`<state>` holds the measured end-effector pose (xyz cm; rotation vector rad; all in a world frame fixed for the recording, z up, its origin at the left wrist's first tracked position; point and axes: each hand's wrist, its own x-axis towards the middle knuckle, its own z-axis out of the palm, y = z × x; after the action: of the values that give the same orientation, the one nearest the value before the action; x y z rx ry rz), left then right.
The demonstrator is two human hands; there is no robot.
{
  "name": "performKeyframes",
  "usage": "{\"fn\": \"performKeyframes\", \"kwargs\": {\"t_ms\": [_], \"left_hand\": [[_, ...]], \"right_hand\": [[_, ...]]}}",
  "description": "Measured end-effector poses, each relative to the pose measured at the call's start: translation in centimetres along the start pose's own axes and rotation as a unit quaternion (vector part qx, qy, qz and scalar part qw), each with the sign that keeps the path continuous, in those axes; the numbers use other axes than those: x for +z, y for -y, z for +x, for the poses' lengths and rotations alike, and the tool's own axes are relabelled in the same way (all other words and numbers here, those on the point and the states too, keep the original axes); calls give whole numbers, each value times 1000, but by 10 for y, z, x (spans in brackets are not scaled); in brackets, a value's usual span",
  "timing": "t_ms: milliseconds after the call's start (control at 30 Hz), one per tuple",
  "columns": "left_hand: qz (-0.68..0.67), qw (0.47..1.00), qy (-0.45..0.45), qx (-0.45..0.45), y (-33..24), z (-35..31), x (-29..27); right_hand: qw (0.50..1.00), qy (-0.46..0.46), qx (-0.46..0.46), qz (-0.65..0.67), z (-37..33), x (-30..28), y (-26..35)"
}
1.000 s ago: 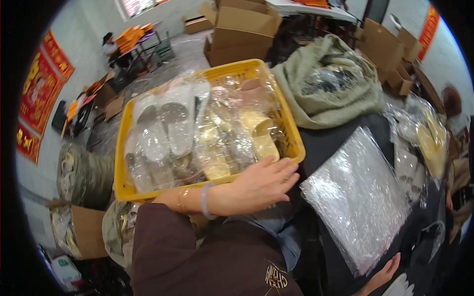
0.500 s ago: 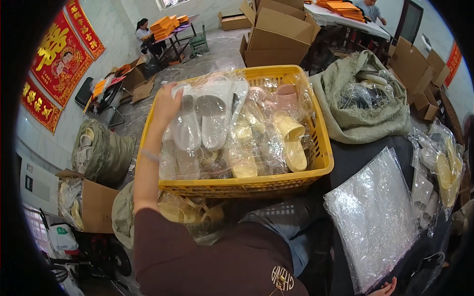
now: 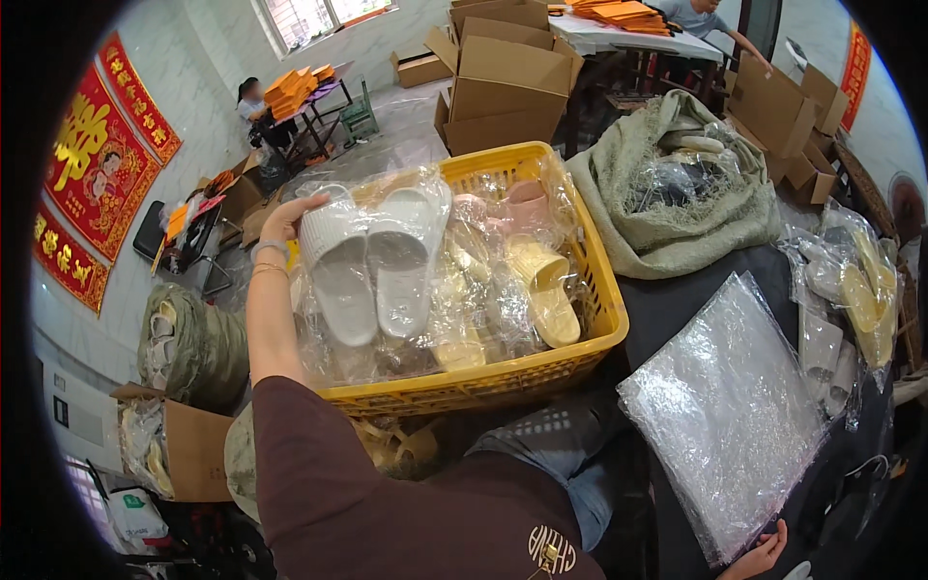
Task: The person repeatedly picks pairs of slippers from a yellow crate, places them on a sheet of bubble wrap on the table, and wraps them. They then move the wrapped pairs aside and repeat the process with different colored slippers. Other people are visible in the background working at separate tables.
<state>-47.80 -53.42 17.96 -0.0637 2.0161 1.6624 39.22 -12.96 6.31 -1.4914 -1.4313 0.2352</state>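
Note:
My left hand [image 3: 287, 220] grips the far end of a pair of light grey slide slippers [image 3: 372, 266] in a clear plastic bag. The pair is tilted up over the contents of a yellow plastic basket [image 3: 454, 391], its open toes toward the far side. Beside it in the basket lie bagged yellow slippers [image 3: 546, 290] and pink slippers [image 3: 527, 208]. Low on the right, my right hand [image 3: 762, 555] is at the near edge of a flat, shiny stack of clear plastic bags [image 3: 725, 406]. Its fingers are loosely extended and partly seen.
A green woven sack [image 3: 667, 213] of bagged footwear stands right of the basket. Bagged slippers [image 3: 865, 300] lie at far right. Cardboard boxes [image 3: 507, 87] fill the back; another sack [image 3: 193, 343] and box [image 3: 198, 449] stand left. Two people sit at tables behind.
My left hand has raised the grey slippers, bringing them nearer and tilting them up. My right hand has moved slightly along the edge of the plastic bags. The whole view has shifted a little.

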Motion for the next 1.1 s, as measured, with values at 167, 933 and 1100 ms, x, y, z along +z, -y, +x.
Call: {"fn": "performKeyframes", "kwargs": {"t_ms": [167, 933, 1100], "left_hand": [[-86, 988, 9, 127, -60, -65, 65], [-336, 720, 605, -48, -46, -208, 502], [-343, 827, 426, -132, 91, -280, 546]], "right_hand": [[994, 6, 71, 80, 4, 3, -27], [994, -11, 19, 104, 6, -7, -29], [992, -25, 27, 122, 6, -14, -22]]}}
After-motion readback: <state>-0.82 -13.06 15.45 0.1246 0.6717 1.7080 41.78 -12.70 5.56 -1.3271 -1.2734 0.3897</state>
